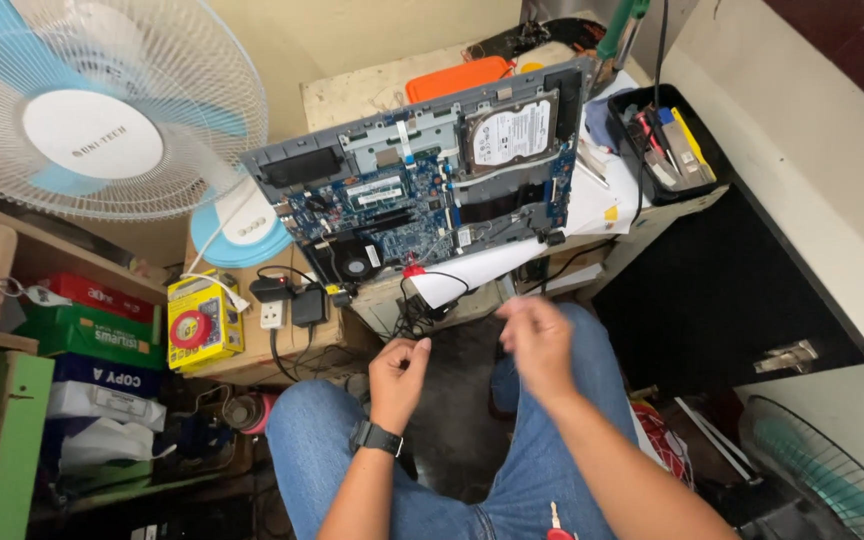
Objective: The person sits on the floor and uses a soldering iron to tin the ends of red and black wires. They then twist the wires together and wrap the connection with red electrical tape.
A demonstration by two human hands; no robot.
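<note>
Opened laptop (422,190), circuit board up, on tabletop (352,95); fan (92,110) at 10 o'clock. Left hand (397,370): fingers loosely curled, empty. Right hand (537,335): blurred, fingers' state cannot be told.

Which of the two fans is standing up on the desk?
The white fan with pale blue blades, at the left beside the opened laptop. The other, a green-bladed fan, lies low near the floor at right.
</note>
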